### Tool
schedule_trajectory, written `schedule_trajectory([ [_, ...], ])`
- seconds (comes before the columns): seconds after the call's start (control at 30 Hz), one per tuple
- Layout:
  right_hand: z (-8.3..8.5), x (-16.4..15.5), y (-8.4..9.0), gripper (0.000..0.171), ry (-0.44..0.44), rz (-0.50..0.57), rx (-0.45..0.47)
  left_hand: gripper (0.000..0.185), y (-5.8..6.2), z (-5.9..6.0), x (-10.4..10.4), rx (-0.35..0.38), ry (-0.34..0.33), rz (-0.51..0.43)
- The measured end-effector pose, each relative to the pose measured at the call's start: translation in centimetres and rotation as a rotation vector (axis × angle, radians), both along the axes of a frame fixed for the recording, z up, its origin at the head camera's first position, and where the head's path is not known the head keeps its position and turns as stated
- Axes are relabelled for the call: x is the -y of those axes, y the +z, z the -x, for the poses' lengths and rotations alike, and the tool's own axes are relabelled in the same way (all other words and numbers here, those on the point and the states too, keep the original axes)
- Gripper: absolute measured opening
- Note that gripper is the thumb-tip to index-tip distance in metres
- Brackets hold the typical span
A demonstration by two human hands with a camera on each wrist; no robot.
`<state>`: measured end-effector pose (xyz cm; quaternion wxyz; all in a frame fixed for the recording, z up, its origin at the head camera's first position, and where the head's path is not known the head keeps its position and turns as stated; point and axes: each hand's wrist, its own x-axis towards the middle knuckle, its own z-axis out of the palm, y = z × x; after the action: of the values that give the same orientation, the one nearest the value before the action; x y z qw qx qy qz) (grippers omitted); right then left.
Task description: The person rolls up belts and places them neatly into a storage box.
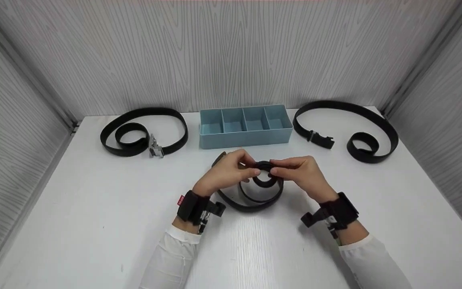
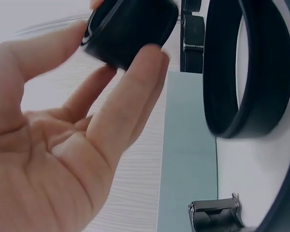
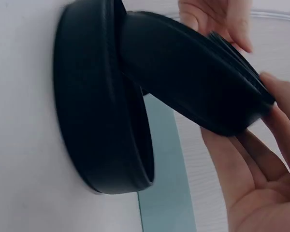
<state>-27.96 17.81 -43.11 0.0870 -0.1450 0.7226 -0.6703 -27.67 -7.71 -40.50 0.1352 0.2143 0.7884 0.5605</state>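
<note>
Left hand point(image 1: 225, 173) and right hand point(image 1: 301, 172) both pinching rolled black belt point(image 1: 264, 181), near blue box point(image 1: 245, 125); belt buckle hidden.

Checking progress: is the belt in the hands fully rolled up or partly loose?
Partly loose. Both hands pinch a small tight coil of the belt, while wider loops lie slack on the table below it.

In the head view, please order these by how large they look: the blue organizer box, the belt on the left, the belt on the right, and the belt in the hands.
1. belt on the right, widest spread.
2. blue organizer box and belt on the left: about alike, not ranked.
3. belt in the hands, pinched by left hand and right hand, partly hidden.
</note>
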Motion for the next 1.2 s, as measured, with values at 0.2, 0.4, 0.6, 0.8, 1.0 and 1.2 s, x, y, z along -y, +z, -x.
schedule_trajectory([
  [0.2,0.0,-0.4,0.3,0.032,0.104,-0.164,-0.007,0.023,-0.2,-0.1,-0.1,-0.002,-0.068,0.066],
  [0.4,-0.3,0.4,-0.1,0.031,0.090,-0.116,-0.022,0.017,-0.3,-0.1,-0.1,-0.019,-0.042,0.100],
  [0.6,-0.5,1.5,-1.0,0.035,-0.061,0.015,-0.048,0.017,-0.4,0.1,-0.3,-0.022,0.079,0.031],
  [0.8,-0.7,1.8,-1.4,0.041,-0.111,0.110,-0.034,0.017,-0.5,0.1,-0.5,-0.014,0.173,-0.058],
  [1.0,-0.6,1.3,-1.0,0.042,-0.085,0.080,-0.037,0.023,-0.3,0.1,-0.4,-0.003,0.113,-0.045],
  [1.2,-0.2,0.3,-0.1,0.037,0.017,-0.079,-0.031,0.031,-0.2,0.0,-0.1,-0.032,0.004,0.074],
])
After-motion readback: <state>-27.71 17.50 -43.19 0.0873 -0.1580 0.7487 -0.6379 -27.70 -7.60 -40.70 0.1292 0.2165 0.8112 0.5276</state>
